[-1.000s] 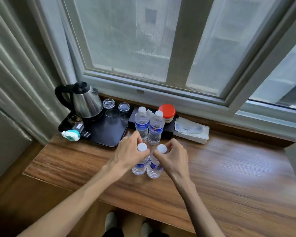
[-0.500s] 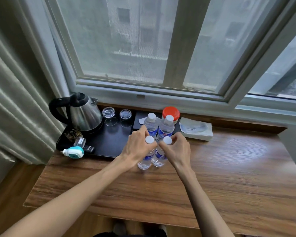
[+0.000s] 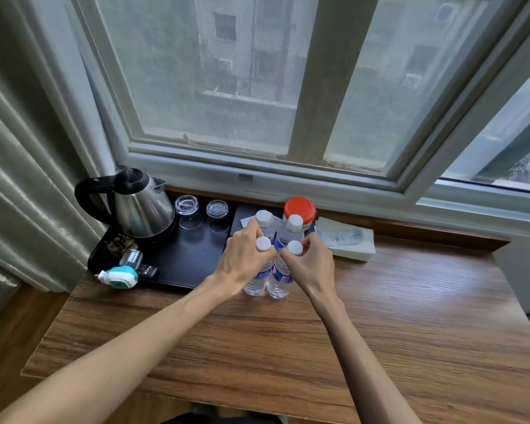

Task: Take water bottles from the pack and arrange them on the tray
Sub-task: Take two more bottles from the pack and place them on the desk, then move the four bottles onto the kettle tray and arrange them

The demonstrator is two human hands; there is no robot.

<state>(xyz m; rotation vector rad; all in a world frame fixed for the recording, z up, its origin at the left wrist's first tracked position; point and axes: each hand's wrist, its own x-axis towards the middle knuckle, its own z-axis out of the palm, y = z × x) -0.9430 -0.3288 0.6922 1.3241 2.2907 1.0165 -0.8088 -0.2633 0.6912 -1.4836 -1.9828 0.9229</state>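
Two clear water bottles with white caps and blue labels stand side by side near the back of the wooden table. My left hand [image 3: 242, 258] grips the neck of the left bottle [image 3: 259, 280]. My right hand [image 3: 311, 264] grips the neck of the right bottle [image 3: 279, 281]. Just behind them two more capped bottles [image 3: 265, 223] [image 3: 291, 231] stand upright on a small black tray [image 3: 242, 214] against the window ledge. My fingers partly hide those rear bottles. No pack is in view.
A larger black tray [image 3: 184, 261] at the left holds a steel kettle [image 3: 141, 206], two upturned glasses [image 3: 186, 206] and a teal-and-white device [image 3: 120, 276]. A red-lidded jar [image 3: 300, 208] and a white packet [image 3: 346, 240] sit by the ledge. Curtain hangs at left.
Both hands have carried the two front bottles away from me toward the small tray, up close to the two rear bottles. The camera has tilted up toward the window.
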